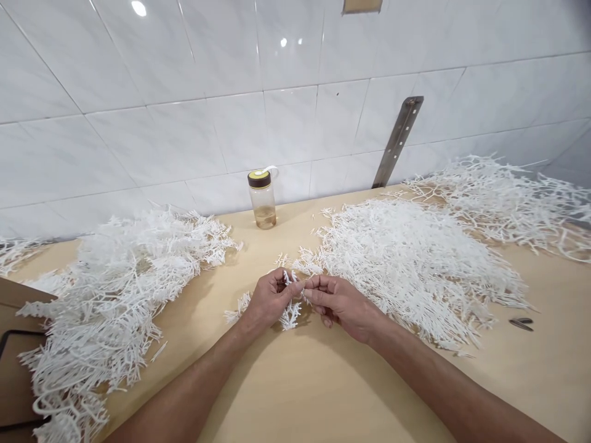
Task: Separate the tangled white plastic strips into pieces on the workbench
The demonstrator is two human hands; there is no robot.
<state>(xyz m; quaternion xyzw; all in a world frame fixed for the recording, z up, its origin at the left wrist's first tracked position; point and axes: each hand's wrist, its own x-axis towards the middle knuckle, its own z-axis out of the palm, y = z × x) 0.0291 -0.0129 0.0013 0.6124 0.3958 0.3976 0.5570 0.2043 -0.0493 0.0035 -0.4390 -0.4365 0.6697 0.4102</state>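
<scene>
- While pinching the sprig (290, 315) in the left hand (268, 300), holding the right hand (338, 303) close against it from the other side.
- Closed narrow around it with the left fingers, showing white prongs above and below them.
- Set narrow too with the right fingers, just beside the sprig; cannot tell whether gripping part of it.
- Held over the surface (295, 394), between left pile (138, 277) and right pile (406, 264), with bottle (263, 203) behind.
</scene>
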